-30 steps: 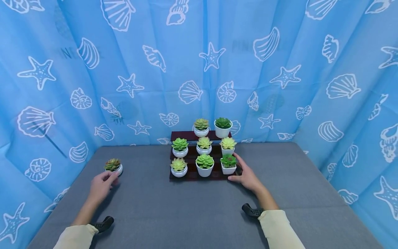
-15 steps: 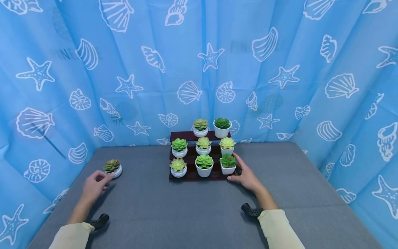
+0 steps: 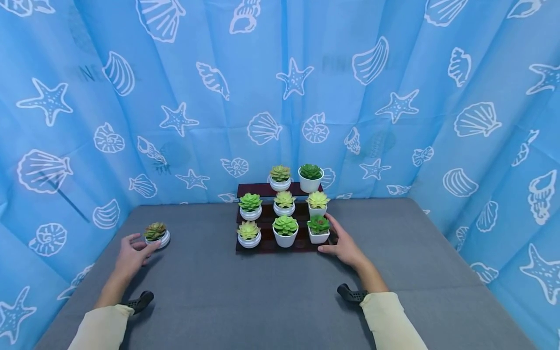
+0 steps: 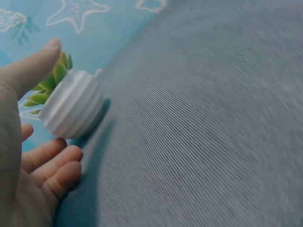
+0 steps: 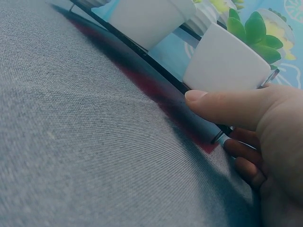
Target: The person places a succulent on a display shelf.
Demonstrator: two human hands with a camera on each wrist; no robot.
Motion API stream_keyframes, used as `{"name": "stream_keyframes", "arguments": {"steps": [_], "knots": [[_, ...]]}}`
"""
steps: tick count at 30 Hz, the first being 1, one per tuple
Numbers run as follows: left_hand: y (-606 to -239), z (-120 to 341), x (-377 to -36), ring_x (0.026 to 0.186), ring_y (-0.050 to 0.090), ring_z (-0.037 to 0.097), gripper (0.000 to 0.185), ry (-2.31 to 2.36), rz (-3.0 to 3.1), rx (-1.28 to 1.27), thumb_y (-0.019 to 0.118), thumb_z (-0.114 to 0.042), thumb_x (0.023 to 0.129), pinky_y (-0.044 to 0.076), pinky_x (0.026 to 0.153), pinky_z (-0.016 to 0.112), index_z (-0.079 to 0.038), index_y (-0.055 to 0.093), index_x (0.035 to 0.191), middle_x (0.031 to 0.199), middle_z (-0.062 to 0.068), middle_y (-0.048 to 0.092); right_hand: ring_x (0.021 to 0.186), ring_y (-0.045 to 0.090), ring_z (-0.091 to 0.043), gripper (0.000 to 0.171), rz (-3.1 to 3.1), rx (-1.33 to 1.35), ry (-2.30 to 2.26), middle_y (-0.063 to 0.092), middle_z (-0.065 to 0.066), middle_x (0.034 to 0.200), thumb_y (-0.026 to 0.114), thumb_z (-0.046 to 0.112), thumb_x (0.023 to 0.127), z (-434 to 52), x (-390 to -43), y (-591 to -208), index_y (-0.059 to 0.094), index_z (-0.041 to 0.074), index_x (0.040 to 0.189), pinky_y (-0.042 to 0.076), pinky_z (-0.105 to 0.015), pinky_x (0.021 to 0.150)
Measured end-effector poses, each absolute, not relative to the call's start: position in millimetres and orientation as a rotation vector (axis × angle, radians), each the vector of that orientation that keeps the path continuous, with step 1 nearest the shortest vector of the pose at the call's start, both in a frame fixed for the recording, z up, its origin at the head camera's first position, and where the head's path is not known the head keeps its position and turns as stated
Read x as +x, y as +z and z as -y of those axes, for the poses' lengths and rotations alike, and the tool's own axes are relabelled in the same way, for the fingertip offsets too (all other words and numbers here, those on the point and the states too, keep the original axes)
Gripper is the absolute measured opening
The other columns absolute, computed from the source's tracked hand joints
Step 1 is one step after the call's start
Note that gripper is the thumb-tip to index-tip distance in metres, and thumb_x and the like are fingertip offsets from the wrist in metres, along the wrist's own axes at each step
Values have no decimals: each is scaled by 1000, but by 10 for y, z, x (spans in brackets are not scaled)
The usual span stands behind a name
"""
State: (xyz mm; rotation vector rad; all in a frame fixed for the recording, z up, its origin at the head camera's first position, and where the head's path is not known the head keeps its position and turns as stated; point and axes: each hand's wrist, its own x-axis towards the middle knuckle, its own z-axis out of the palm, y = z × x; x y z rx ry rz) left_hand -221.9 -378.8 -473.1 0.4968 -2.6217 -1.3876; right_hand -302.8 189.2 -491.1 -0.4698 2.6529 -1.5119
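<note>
A small white ribbed pot with a reddish-green succulent (image 3: 156, 234) stands alone on the grey cloth at the left. My left hand (image 3: 142, 241) is just in front of it, thumb and fingers spread apart. In the left wrist view the pot (image 4: 73, 109) sits between thumb and fingers with a gap to the fingers. A dark red stepped stand (image 3: 267, 245) holds several potted succulents. My right hand (image 3: 328, 236) grips its front right corner, thumb on the front edge (image 5: 156, 90) and fingers round the side, beside a square white pot (image 5: 222, 61).
The grey cloth (image 3: 280, 291) covers the whole table. Blue seashell-print curtains (image 3: 280, 97) close it in at the back and on both sides. A black strap piece shows at each wrist.
My left hand has drawn back a little from the lone pot and spread its thumb and fingers. The right hand has stayed on the stand's corner.
</note>
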Motion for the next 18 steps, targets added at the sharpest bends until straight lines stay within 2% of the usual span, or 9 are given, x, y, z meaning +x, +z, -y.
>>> {"name": "stream_keyframes", "arguments": {"steps": [4, 8, 13, 18], "knots": [[-4728, 3794, -2275, 108, 54, 42, 104, -1441, 2677, 478, 61, -53, 91, 51, 67, 30, 5, -2, 152, 136, 36, 35, 137, 30, -44, 98, -2661, -457, -1490, 24, -22, 156, 79, 12, 82, -1912, -3029, -4911, 16, 17, 156, 30, -62, 104], [-4732, 3791, -2312, 116, 47, 46, 105, -1433, 2742, 464, 60, -55, 91, 52, 74, 36, 5, -1, 152, 141, 38, 29, 137, 30, -44, 98, -2662, -449, -1495, 25, -22, 155, 80, 11, 81, -1919, -3031, -4908, 17, 18, 156, 30, -62, 103], [-4715, 3805, -2335, 125, 37, 50, 104, -1401, 2775, 484, 59, -57, 91, 47, 90, 52, 3, 0, 153, 146, 41, 17, 137, 31, -42, 99, -2645, -487, -1523, 27, -21, 155, 80, 11, 81, -1893, -3038, -4903, 17, 18, 156, 32, -61, 103], [-4702, 3783, -2352, 127, 34, 51, 107, -1391, 2787, 509, 59, -60, 89, 45, 93, 55, 4, 2, 153, 146, 41, 17, 136, 32, -42, 98, -2636, -470, -1536, 27, -22, 155, 80, 11, 81, -1894, -3024, -4906, 18, 18, 156, 32, -60, 103]]}}
